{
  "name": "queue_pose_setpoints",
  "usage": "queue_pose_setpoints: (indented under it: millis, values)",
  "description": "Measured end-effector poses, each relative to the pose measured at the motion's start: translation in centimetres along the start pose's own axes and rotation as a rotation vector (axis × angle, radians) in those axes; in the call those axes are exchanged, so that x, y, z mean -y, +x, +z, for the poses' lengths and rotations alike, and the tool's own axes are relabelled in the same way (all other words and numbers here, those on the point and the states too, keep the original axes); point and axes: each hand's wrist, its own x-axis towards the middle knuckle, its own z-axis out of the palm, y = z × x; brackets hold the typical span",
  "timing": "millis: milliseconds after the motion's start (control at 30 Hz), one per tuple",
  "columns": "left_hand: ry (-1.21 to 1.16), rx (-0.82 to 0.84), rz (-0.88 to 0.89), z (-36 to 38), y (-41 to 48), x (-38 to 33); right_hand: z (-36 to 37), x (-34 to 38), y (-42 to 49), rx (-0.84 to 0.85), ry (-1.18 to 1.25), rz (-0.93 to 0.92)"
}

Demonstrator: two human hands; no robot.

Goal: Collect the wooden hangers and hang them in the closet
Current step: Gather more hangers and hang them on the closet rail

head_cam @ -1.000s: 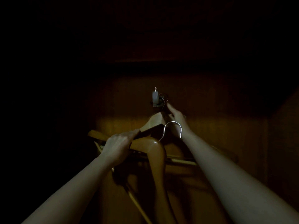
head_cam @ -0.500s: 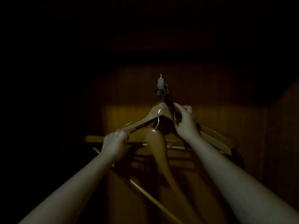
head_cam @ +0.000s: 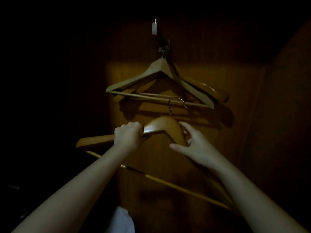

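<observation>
Two hangers [head_cam: 161,76] already hang on the far wall hook [head_cam: 162,47]. One hanger [head_cam: 165,127] left, near, below them: left hand [head_cam: 129,137] fingers closed on its left arm, right hand [head_cam: 196,145] open, touching its right arm. Closet dark.

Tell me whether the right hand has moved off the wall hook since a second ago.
Yes. The right hand has dropped well below the wall hook, now beside the held hanger.

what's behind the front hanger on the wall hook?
Behind the front hanger on the wall hook hangs a second wooden hanger; only its right arm and part of its bar show. Its neck and hook are covered. Behind both: the closet's back panel.
</observation>
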Motion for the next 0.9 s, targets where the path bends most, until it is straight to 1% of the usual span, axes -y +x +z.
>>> queue_pose_setpoints:
  millis: [67,100,167,233,300,333,367,433,567,633,700,800,900]
  values:
    - [0.048,0.068,0.013,1.3,-2.4,-1.3,1.9,-1.7,-1.9,-0.052,-0.112,0.035]
    - [0.062,0.103,0.026,2.0,-3.6,-1.9,2.9,-2.8,-2.8,-0.079,-0.106,0.051]
    - [0.03,0.224,0.042,3.3,-6.1,-2.6,4.9,-4.8,-5.0,-0.099,-0.002,0.084]
    - [-0.109,0.429,0.074,4.6,-8.4,-2.3,6.9,-7.0,-7.3,-0.097,0.105,0.101]
    - [-0.324,0.668,0.1,5.5,-10.6,-1.2,8.4,-9.0,-9.3,-0.08,0.147,0.123]
    - [-0.428,0.755,0.088,6.1,-11.8,-0.4,9.0,-10.0,-10.1,-0.061,0.152,0.133]
    - [-0.498,0.809,0.07,6.8,-13.0,0.4,9.4,-10.8,-10.8,-0.041,0.157,0.144]
    - [-0.531,0.847,0.049,8.3,-15.4,1.8,10.0,-12.1,-11.9,-0.006,0.164,0.165]
    - [-0.574,0.862,0.006,10.7,-19.5,3.4,11.2,-13.5,-13.1,0.086,0.141,0.188]
    - [-0.596,0.861,-0.03,11.1,-21.2,4.2,11.7,-14.0,-13.3,0.102,0.171,0.207]
    - [-0.632,0.876,-0.028,11.2,-22.5,5.0,12.2,-14.4,-13.6,0.109,0.199,0.205]
    - [-0.606,0.897,-0.003,10.9,-23.0,5.8,13.4,-14.4,-13.6,0.136,0.193,0.225]
    - [-0.535,0.853,-0.005,10.6,-22.7,6.4,14.7,-14.3,-13.0,0.185,0.167,0.315]
